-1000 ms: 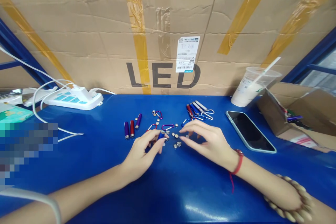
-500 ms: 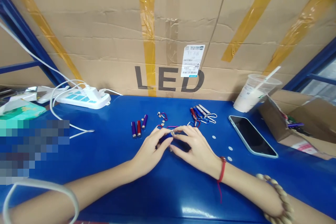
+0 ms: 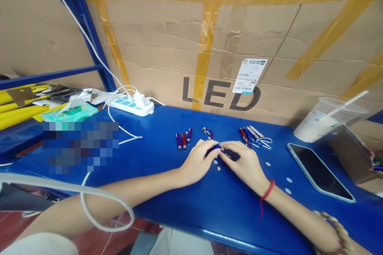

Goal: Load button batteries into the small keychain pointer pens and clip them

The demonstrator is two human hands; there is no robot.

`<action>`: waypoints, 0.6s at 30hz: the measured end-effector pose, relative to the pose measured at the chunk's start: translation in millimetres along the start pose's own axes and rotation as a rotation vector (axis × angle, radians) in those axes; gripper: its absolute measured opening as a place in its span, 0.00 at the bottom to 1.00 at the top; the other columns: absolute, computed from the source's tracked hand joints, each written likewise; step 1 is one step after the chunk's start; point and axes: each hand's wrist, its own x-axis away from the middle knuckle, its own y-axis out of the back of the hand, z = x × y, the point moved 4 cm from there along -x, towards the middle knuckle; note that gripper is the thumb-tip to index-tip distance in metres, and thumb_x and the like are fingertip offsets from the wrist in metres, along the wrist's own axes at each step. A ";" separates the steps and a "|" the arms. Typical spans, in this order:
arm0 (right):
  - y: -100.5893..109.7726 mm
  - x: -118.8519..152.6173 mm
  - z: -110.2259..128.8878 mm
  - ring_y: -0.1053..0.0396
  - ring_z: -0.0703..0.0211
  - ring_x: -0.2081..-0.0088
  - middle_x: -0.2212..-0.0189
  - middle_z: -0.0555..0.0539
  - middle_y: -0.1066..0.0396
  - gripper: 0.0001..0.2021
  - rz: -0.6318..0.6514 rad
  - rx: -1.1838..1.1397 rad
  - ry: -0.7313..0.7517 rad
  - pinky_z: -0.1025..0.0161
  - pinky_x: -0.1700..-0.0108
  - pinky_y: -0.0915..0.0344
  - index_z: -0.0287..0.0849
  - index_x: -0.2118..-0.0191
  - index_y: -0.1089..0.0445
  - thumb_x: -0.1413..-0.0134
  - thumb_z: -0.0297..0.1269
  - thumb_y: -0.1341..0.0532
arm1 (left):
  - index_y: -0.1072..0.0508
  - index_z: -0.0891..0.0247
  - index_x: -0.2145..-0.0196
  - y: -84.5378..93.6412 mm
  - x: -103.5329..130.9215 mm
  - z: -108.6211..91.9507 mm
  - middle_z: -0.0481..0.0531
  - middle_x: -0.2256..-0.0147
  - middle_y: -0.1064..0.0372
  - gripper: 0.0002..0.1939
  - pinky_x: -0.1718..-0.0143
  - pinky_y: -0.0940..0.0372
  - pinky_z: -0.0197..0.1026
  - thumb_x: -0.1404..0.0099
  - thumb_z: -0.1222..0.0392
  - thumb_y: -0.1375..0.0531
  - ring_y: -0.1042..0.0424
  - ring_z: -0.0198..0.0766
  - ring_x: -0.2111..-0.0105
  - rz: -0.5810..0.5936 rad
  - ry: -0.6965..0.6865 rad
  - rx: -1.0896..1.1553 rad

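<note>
My left hand [image 3: 197,163] is closed around a small blue metal tube [image 3: 216,147], like a mini flashlight body. My right hand [image 3: 243,163] meets it at the tube's end, thumb and forefinger pinching a tiny silvery piece [image 3: 220,144] that looks like a button cell. Just below the fingertips lie a button cell [image 3: 218,168] and a pale disc [image 3: 215,162]. Beyond my left hand stand out a purple tube [image 3: 178,141], a red tube [image 3: 184,141] and another purple tube [image 3: 189,135]. A purple carabiner [image 3: 210,132] with a small cap rests behind the hands.
Finished-looking keychain lights with carabiners [image 3: 251,133] lie at the back. To the right are a phone [image 3: 320,171], a drink cup [image 3: 314,123], a cardboard box [image 3: 353,155] and pale discs [image 3: 289,180]. A power strip [image 3: 131,104] sits back left; a white cable loop [image 3: 128,217] crosses my left forearm.
The camera view has turned left, so the scene sits further right. The silvery disc between my fingertips has come to the blue tube's end. More discs show below my hands.
</note>
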 end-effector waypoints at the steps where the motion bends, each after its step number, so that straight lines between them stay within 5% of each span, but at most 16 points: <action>1: 1.9 -0.8 0.4 0.28 0.55 0.66 0.68 0.46 0.25 0.08 -0.021 -0.013 -0.013 0.58 0.64 0.31 0.43 0.67 0.26 0.47 0.38 0.42 | 0.31 0.61 0.60 0.4 -0.4 0.3 0.48 0.66 0.31 0.11 0.58 0.41 0.38 0.33 0.59 0.52 0.37 0.36 0.63 -0.010 -0.010 0.002; 7: 12.0 -1.0 -4.1 0.27 0.56 0.69 0.70 0.47 0.24 0.10 -0.120 -0.021 -0.055 0.59 0.62 0.32 0.42 0.63 0.27 0.49 0.40 0.40 | 0.31 0.62 0.57 1.3 -2.8 3.7 0.50 0.60 0.31 0.12 0.53 0.43 0.39 0.33 0.59 0.51 0.37 0.37 0.58 -0.043 -0.088 -0.037; 14: 14.0 -1.9 -3.4 0.28 0.58 0.69 0.71 0.47 0.26 0.11 -0.078 -0.046 0.015 0.61 0.63 0.32 0.42 0.62 0.27 0.47 0.40 0.42 | 0.31 0.62 0.59 -4.1 -0.4 5.2 0.51 0.59 0.32 0.11 0.51 0.43 0.40 0.34 0.59 0.50 0.36 0.38 0.56 -0.006 -0.124 -0.030; 18: 14.8 -2.4 -0.4 0.29 0.58 0.70 0.70 0.46 0.26 0.10 -0.050 -0.052 0.037 0.60 0.64 0.32 0.43 0.63 0.27 0.46 0.41 0.42 | 0.33 0.62 0.59 -13.2 1.5 9.0 0.47 0.70 0.31 0.13 0.62 0.38 0.36 0.33 0.55 0.52 0.31 0.34 0.68 0.121 -0.055 0.112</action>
